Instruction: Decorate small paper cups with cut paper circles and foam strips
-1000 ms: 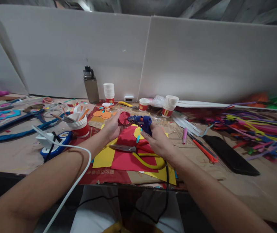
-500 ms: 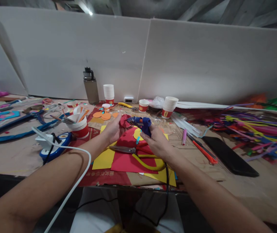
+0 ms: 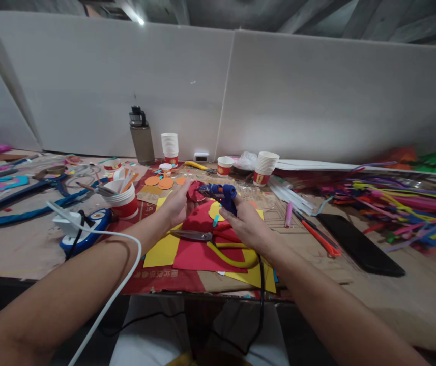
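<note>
My left hand [image 3: 177,206] holds a small round red piece [image 3: 195,191] by its edge above the sheets. In my right hand [image 3: 243,218] is a blue glue gun [image 3: 223,194], its tip pointing left at the red piece. A black cord [image 3: 261,295] hangs from near my right wrist. Below the hands lie yellow-handled scissors [image 3: 233,255], red paper [image 3: 195,256] and yellow paper [image 3: 158,252]. A yellow round piece [image 3: 215,210] with a small light-blue strip sits just under the glue gun.
To the left stand a cup of tools [image 3: 124,203], a blue power strip [image 3: 88,234] and a bottle [image 3: 142,140]. Cup stacks [image 3: 265,168] and orange discs [image 3: 165,183] lie behind. A red cutter [image 3: 322,240], a black phone-like slab [image 3: 358,244] and pipe cleaners [image 3: 404,208] are at right.
The whole view has shifted slightly. Both hands keep nearly the same pose, with the glue gun tip still at the red piece.
</note>
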The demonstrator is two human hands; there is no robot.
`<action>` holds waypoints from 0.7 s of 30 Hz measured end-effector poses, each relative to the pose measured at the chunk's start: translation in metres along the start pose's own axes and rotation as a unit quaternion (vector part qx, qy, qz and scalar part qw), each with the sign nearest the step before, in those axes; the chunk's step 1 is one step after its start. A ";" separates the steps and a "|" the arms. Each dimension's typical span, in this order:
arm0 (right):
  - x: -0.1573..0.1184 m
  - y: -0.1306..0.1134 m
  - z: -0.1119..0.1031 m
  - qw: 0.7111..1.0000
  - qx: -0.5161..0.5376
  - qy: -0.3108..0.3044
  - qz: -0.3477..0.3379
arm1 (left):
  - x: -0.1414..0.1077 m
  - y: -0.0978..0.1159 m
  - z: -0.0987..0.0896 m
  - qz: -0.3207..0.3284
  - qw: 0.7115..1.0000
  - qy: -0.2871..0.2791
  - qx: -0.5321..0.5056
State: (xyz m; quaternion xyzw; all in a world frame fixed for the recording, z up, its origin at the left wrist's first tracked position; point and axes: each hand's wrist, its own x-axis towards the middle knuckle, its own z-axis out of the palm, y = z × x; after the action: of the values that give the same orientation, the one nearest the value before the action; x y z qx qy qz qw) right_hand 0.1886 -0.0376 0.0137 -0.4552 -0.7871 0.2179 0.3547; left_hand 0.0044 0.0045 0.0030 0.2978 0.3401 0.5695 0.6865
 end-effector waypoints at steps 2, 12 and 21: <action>0.001 0.002 -0.001 1.000 0.009 0.011 -0.002 | -0.001 -0.001 0.000 -0.015 1.000 0.003 0.011; 0.004 -0.004 -0.010 0.993 0.094 0.052 0.047 | -0.001 0.005 0.002 0.000 1.000 0.011 -0.008; 0.006 0.007 -0.007 0.998 0.031 0.053 0.026 | -0.003 0.001 0.001 0.031 0.999 0.009 0.009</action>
State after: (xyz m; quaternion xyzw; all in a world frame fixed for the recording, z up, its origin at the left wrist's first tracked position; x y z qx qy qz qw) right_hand 0.1959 -0.0291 0.0158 -0.4748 -0.7482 0.2271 0.4040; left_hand 0.0038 0.0019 0.0049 0.3092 0.3415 0.5903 0.6629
